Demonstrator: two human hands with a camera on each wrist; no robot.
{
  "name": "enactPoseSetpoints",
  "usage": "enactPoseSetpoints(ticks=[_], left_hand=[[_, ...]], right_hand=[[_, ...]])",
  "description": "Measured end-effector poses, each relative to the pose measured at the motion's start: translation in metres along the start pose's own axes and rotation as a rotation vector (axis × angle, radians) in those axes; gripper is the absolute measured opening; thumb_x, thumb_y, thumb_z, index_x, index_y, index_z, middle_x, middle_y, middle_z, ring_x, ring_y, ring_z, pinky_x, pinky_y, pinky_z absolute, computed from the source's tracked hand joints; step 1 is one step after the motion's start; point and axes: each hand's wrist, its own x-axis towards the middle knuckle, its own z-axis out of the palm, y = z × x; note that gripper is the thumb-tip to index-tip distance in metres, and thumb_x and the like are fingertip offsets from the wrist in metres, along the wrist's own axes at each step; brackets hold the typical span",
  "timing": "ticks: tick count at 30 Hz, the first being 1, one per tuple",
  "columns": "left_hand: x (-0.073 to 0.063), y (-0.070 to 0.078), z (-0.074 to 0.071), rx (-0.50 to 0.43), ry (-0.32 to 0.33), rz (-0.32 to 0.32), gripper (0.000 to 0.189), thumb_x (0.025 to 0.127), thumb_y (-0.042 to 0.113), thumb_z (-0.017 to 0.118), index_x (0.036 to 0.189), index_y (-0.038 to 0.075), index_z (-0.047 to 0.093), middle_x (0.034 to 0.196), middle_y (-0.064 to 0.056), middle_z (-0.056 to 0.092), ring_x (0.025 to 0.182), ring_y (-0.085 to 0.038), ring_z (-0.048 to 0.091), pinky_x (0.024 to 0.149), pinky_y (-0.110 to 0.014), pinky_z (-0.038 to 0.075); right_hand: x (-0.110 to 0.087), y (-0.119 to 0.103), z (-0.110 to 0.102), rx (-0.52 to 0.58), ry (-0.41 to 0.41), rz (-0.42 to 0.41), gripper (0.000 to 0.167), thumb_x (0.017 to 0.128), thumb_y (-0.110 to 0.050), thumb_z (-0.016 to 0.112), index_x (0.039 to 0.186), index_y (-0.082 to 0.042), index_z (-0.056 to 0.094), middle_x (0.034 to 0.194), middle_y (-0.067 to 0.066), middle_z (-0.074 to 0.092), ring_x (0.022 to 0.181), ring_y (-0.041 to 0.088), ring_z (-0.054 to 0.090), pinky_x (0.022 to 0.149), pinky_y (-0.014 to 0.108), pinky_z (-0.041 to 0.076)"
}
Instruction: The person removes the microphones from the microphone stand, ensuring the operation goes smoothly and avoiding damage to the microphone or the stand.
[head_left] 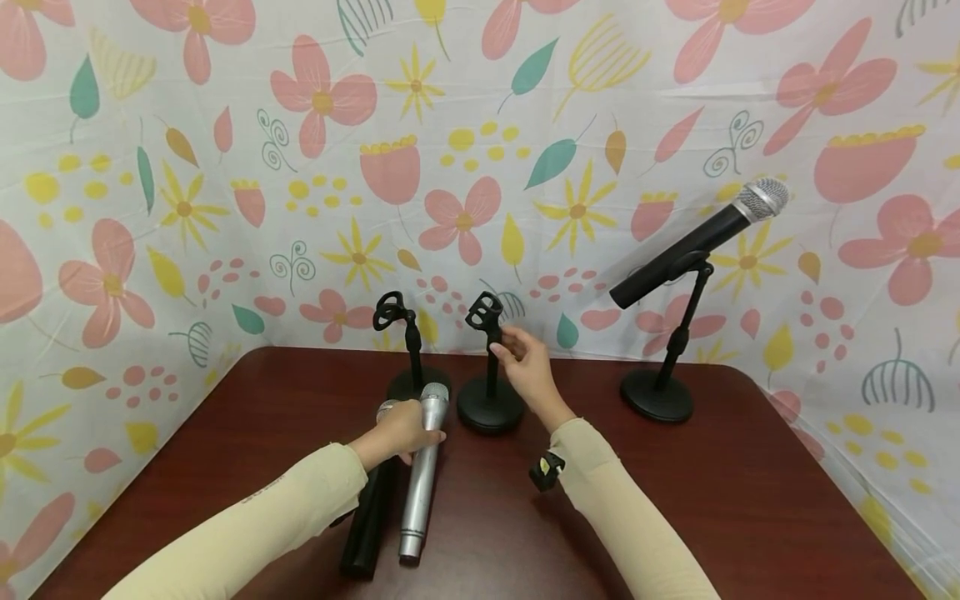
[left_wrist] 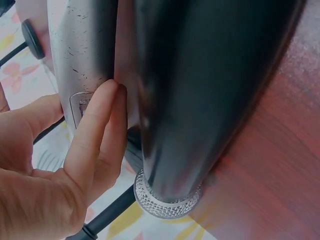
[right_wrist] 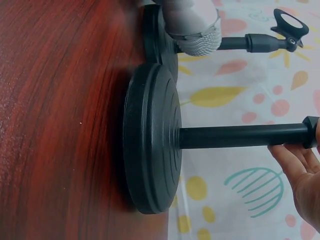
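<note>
My left hand (head_left: 401,432) pinches a silver microphone (head_left: 423,487) between thumb and fingers, its mesh head pointing away from me. Beside it, under my left wrist, lies a black microphone (head_left: 367,525) with a silver mesh head, partly covered by the hand and sleeve; the left wrist view shows its dark body (left_wrist: 200,90) close by. With its fingers round the upper pole, my right hand (head_left: 528,372) grips a black desktop microphone stand (head_left: 489,410). That stand's clip (head_left: 484,310) holds nothing, and its round base (right_wrist: 152,140) rests on the table.
A second black stand (head_left: 413,342) with a bare clip stands just left of the gripped one. At the right, a third stand (head_left: 678,333) carries a tilted black microphone (head_left: 682,254). A flower-patterned cloth (head_left: 465,100) hangs behind the dark red table (head_left: 750,517).
</note>
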Motion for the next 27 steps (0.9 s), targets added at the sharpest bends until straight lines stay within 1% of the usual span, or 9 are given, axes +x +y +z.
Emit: enactPoseSetpoints(ticks=[5,9,11,14,17,21,24,27], left_hand=[[-0.001,-0.002,0.003,0.021,-0.010,0.011,0.032,0.084,0.019,0.074,0.067,0.002,0.053,0.058,-0.011,0.055,0.042,-0.023,0.063,0.040,-0.027,0.051],[-0.002,-0.004,0.005,0.042,-0.020,0.010,0.033,0.085,0.020,0.074,0.066,0.003,0.053,0.056,-0.011,0.055,0.041,-0.022,0.063,0.040,-0.026,0.050],[-0.002,-0.004,0.006,0.039,-0.027,0.003,0.033,0.085,0.019,0.074,0.065,0.002,0.054,0.056,-0.011,0.055,0.040,-0.021,0.062,0.040,-0.026,0.050],[-0.002,-0.004,0.007,0.037,-0.030,0.000,0.032,0.085,0.018,0.074,0.066,0.002,0.054,0.058,-0.011,0.055,0.040,-0.021,0.062,0.040,-0.026,0.050],[-0.004,-0.002,0.006,0.051,-0.032,-0.003,0.032,0.085,0.019,0.074,0.066,0.002,0.054,0.060,-0.013,0.056,0.041,-0.022,0.062,0.041,-0.026,0.051],[-0.007,-0.001,0.006,0.080,-0.040,-0.004,0.034,0.086,0.020,0.073,0.065,0.002,0.054,0.060,-0.014,0.057,0.042,-0.021,0.063,0.042,-0.025,0.051],[-0.008,-0.002,0.006,0.070,-0.046,-0.005,0.035,0.086,0.020,0.073,0.064,0.002,0.054,0.059,-0.012,0.056,0.042,-0.022,0.063,0.042,-0.026,0.051],[-0.009,-0.003,0.006,0.057,-0.049,-0.007,0.035,0.086,0.019,0.074,0.062,0.003,0.053,0.058,-0.011,0.055,0.041,-0.022,0.063,0.042,-0.026,0.051]], right_hand=[[0.000,0.000,0.001,0.011,0.003,-0.014,0.028,0.090,0.004,0.062,0.117,0.013,0.060,0.105,0.030,0.064,0.102,0.041,0.063,0.075,0.021,0.050],[0.001,0.002,0.003,0.008,-0.001,-0.014,0.030,0.090,0.003,0.063,0.118,0.013,0.059,0.105,0.030,0.064,0.102,0.040,0.063,0.075,0.020,0.050],[0.003,0.006,0.003,0.007,0.002,-0.018,0.030,0.090,0.003,0.063,0.118,0.013,0.059,0.106,0.030,0.064,0.102,0.040,0.063,0.076,0.022,0.050],[0.007,0.020,0.005,0.006,0.009,-0.029,0.031,0.091,0.001,0.063,0.120,0.011,0.059,0.106,0.029,0.064,0.103,0.040,0.063,0.079,0.029,0.052],[0.013,0.033,0.007,0.001,0.017,-0.021,0.033,0.091,-0.002,0.064,0.122,0.008,0.060,0.107,0.026,0.064,0.104,0.037,0.064,0.082,0.035,0.053],[0.014,0.038,0.009,-0.020,0.025,-0.010,0.034,0.091,-0.005,0.065,0.123,0.006,0.060,0.108,0.023,0.065,0.105,0.033,0.064,0.086,0.041,0.053],[0.015,0.038,0.010,-0.011,0.025,-0.002,0.033,0.091,-0.004,0.065,0.123,0.005,0.060,0.109,0.022,0.065,0.107,0.033,0.063,0.089,0.044,0.052],[0.017,0.039,0.011,0.001,0.028,0.011,0.034,0.091,-0.005,0.065,0.123,0.004,0.060,0.110,0.022,0.064,0.107,0.032,0.063,0.090,0.044,0.051]])
